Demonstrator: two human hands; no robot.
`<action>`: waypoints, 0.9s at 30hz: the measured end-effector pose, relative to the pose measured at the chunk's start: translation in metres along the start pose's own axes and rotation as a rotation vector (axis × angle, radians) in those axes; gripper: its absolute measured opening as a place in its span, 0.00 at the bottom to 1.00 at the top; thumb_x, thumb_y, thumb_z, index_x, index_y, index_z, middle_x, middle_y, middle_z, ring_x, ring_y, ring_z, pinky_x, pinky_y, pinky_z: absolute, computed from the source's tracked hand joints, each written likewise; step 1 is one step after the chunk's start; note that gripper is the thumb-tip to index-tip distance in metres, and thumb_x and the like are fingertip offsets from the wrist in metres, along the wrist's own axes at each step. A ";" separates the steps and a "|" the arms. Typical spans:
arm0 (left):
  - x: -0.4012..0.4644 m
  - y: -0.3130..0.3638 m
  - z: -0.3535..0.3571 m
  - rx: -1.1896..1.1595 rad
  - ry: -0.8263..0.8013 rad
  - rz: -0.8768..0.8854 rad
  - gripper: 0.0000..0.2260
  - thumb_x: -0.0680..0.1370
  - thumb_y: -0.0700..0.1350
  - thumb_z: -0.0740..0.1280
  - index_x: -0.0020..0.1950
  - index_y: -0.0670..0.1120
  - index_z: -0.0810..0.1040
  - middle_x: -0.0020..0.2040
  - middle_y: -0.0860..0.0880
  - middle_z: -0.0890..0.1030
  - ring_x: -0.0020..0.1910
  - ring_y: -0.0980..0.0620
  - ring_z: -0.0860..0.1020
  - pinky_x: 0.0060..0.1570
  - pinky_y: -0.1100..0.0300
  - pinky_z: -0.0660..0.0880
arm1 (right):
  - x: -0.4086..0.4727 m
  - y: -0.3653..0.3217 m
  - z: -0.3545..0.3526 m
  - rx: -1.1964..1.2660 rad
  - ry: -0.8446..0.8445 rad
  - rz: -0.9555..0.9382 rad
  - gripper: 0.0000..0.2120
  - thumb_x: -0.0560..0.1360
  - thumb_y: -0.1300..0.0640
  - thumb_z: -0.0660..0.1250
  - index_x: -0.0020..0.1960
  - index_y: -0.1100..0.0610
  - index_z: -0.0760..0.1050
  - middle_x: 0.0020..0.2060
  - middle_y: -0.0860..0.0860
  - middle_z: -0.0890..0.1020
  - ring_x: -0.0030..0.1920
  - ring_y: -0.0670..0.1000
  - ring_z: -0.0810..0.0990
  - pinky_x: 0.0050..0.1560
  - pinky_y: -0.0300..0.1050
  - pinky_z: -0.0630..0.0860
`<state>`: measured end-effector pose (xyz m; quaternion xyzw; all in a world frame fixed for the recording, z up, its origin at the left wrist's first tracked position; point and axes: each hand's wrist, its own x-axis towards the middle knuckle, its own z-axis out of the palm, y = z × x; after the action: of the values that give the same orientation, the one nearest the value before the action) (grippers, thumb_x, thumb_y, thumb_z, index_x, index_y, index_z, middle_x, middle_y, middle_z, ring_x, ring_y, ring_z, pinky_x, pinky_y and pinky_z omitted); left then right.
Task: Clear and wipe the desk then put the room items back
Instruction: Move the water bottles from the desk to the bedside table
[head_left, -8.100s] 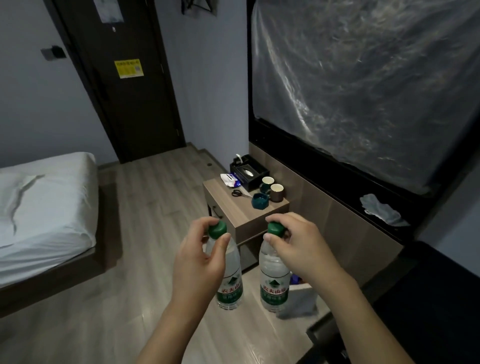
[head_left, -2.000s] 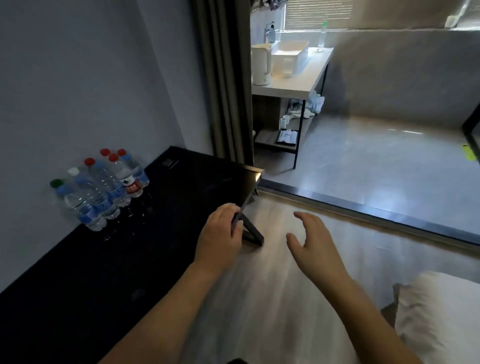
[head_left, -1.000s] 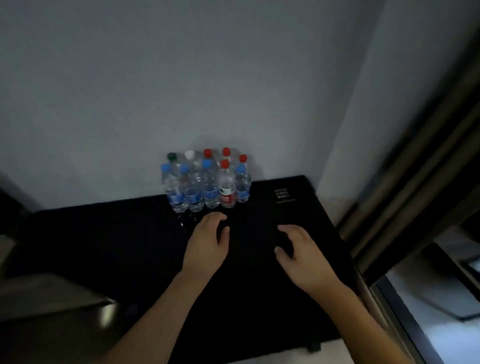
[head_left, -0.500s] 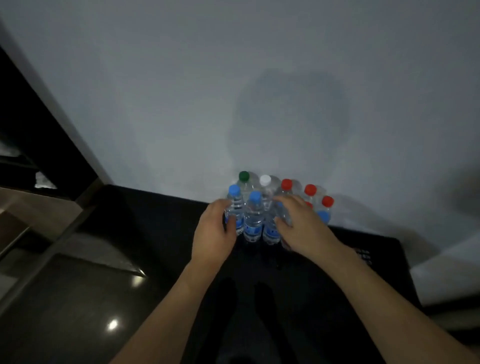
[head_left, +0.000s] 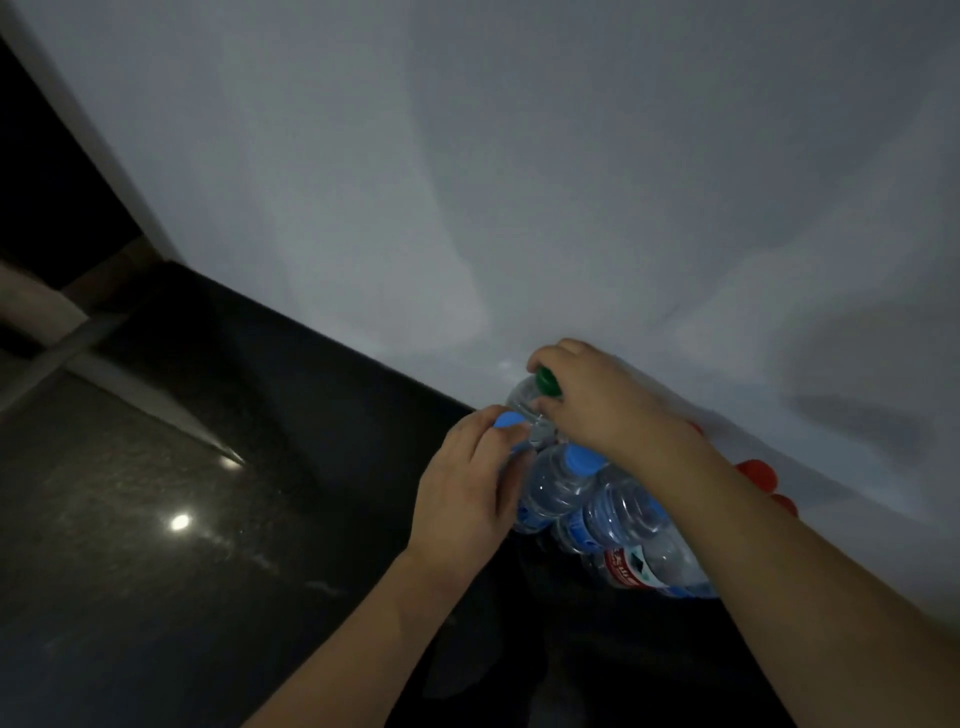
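Several clear water bottles (head_left: 613, 512) with blue, red and green caps stand clustered on a glossy black desk (head_left: 208, 519), against the grey wall. My right hand (head_left: 597, 400) reaches over the cluster and grips the neck of the green-capped bottle (head_left: 546, 382) at the back. My left hand (head_left: 467, 493) is closed around the neck of a blue-capped bottle (head_left: 508, 421) at the cluster's left front. My right forearm hides part of the red-capped bottles (head_left: 756, 473).
The grey wall (head_left: 519, 182) rises directly behind the bottles. The dark desk top stretches to the left with ceiling-light reflections on it. A dark opening and a pale ledge (head_left: 31, 306) lie at the far left.
Both hands have gone from resting against the bottle cluster to gripping bottle necks; the right reached back to the green-capped one. The view has moved closer and tilted.
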<state>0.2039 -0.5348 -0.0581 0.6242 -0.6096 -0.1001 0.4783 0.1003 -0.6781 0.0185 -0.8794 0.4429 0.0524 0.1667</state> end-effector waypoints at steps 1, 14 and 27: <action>-0.001 0.000 -0.002 -0.007 0.001 0.004 0.09 0.80 0.45 0.64 0.60 0.45 0.74 0.61 0.47 0.77 0.59 0.51 0.75 0.55 0.66 0.72 | 0.000 -0.001 0.001 0.014 0.033 -0.006 0.15 0.75 0.56 0.68 0.61 0.54 0.74 0.55 0.50 0.74 0.54 0.51 0.74 0.52 0.43 0.70; -0.052 0.082 -0.133 0.062 0.219 -0.083 0.10 0.79 0.46 0.63 0.59 0.55 0.71 0.58 0.60 0.73 0.57 0.58 0.75 0.53 0.58 0.76 | -0.137 -0.104 -0.067 0.235 0.387 -0.141 0.12 0.76 0.58 0.67 0.60 0.53 0.74 0.55 0.45 0.71 0.52 0.46 0.73 0.53 0.39 0.69; -0.213 0.207 -0.325 0.179 0.460 -0.170 0.12 0.79 0.55 0.61 0.62 0.56 0.71 0.51 0.57 0.77 0.50 0.58 0.78 0.50 0.50 0.78 | -0.316 -0.243 -0.054 0.413 0.446 -0.418 0.13 0.73 0.56 0.73 0.57 0.53 0.78 0.49 0.47 0.78 0.49 0.45 0.75 0.48 0.26 0.65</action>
<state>0.2460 -0.1560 0.1630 0.7193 -0.4367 0.0590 0.5371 0.1008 -0.3209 0.2047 -0.8885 0.2803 -0.2663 0.2473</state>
